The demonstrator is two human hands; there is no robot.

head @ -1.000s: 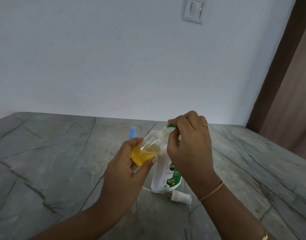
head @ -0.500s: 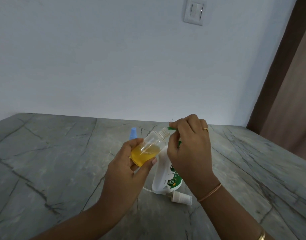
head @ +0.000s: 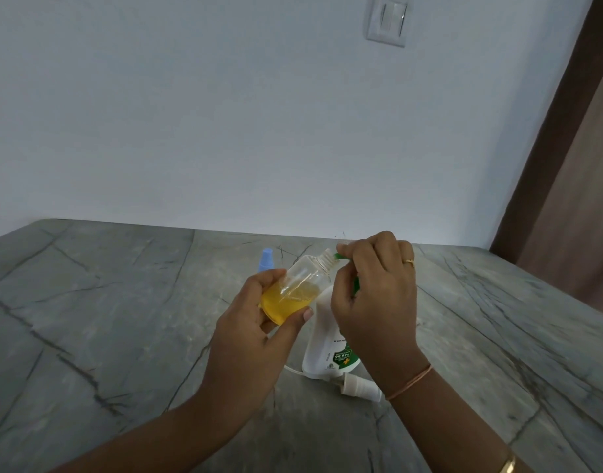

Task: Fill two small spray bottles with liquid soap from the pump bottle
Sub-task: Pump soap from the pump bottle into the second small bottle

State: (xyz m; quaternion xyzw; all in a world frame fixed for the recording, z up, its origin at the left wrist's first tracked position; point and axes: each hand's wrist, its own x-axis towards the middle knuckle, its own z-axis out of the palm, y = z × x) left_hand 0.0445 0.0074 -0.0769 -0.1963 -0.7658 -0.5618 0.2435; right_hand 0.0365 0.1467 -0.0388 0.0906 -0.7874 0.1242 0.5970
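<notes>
Centre of frame: left grip (head: 255, 332) wraps fingers & thumb round a small clear spray bottle (head: 293, 288), cap off, tilted w/ its threaded neck pointing up-right; yellow soap fills approx. the lower half. Right grip (head: 375, 302) is curled over the green pump head (head: 337, 256) of the white pump bottle (head: 327, 339), spout tip just beside the open neck; can't tell if they touch. Pump bottle stands on the grey veined tabletop (head: 122, 302), mostly hidden behind the right grip, "99.99%" on its label. A loose white spray head (head: 358, 385) w/ thin tube lies on the tabletop at the pump bottle's base, lower centre. 2nd spray bottle, blue cap (head: 266, 259), stands behind the left grip, body mostly hidden. Right grip has a ring (head: 409, 262); thread band (head: 409, 382) at the wrist. Wall switch (head: 386, 20) at top, centre-right.
</notes>
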